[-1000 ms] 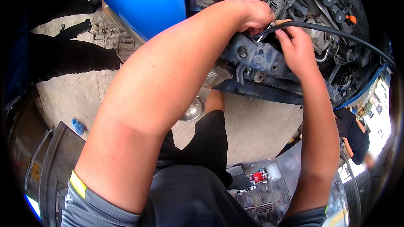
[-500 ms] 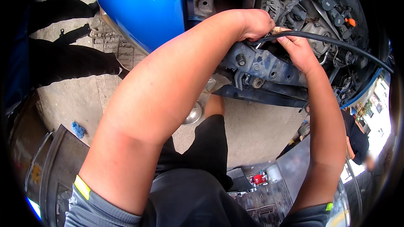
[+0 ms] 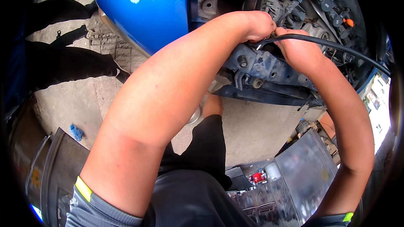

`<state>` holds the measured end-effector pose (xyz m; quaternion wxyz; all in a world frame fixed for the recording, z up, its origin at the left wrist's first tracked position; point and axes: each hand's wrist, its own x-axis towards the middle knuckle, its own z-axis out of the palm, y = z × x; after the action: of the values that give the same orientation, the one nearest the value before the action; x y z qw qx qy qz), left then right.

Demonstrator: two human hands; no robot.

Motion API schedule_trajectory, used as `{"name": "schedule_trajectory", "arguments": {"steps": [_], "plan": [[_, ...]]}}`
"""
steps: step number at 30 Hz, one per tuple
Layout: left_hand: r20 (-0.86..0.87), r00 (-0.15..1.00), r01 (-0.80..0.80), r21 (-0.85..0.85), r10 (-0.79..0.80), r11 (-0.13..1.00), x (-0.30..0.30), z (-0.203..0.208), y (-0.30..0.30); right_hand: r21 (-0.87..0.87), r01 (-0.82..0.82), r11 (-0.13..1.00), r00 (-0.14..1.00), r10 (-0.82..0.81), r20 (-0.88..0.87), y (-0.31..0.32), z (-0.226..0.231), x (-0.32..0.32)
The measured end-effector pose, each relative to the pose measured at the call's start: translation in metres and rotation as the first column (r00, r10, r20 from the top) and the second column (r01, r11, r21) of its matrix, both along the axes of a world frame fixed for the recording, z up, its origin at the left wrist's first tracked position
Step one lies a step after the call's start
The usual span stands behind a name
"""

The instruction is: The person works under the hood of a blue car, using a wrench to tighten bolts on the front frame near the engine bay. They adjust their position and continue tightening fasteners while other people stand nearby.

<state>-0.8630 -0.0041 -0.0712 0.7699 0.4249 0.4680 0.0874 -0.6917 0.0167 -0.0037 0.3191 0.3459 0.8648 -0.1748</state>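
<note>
A long black rubber strip or hose runs in from the right across the car's front. My left hand is closed at its left end, fingers curled down out of sight. Right beside it, my right hand is bent inward, its fingertips almost meeting the left hand. The strip lies across the right hand, whose fingers are closed at it; their exact grip is partly hidden. Beneath both hands is the dark metal front crossmember with holes and a bolt. A small shiny metal piece shows just under the left hand.
Blue bodywork stands left of my hands; the engine, with an orange cap, lies beyond them. Another person's dark-clothed legs are at the left. A blue rag lies on the concrete floor. Grey panels stand at lower right.
My right wrist has bent and its elbow swung outward to the right, the hand turning toward my left hand. The left hand stays nearly in place. The view has shifted slightly.
</note>
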Motion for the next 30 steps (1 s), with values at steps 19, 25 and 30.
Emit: {"name": "schedule_trajectory", "arguments": {"steps": [19,25,30], "plan": [[0.072,0.980,-0.181,-0.094,0.188,0.979,0.017,-0.033,0.002,-0.260,0.052,0.964,0.926,0.051,0.374,0.027,0.018,-0.071],[0.068,0.994,-0.081,-0.076,0.086,0.994,-0.001,-0.012,0.001,-0.329,-0.019,0.944,0.941,0.128,0.312,0.036,0.024,-0.063],[0.036,0.995,-0.090,-0.098,0.094,0.991,0.003,-0.010,0.001,-0.349,0.022,0.937,0.974,0.058,0.219,0.040,0.018,-0.039]]}}
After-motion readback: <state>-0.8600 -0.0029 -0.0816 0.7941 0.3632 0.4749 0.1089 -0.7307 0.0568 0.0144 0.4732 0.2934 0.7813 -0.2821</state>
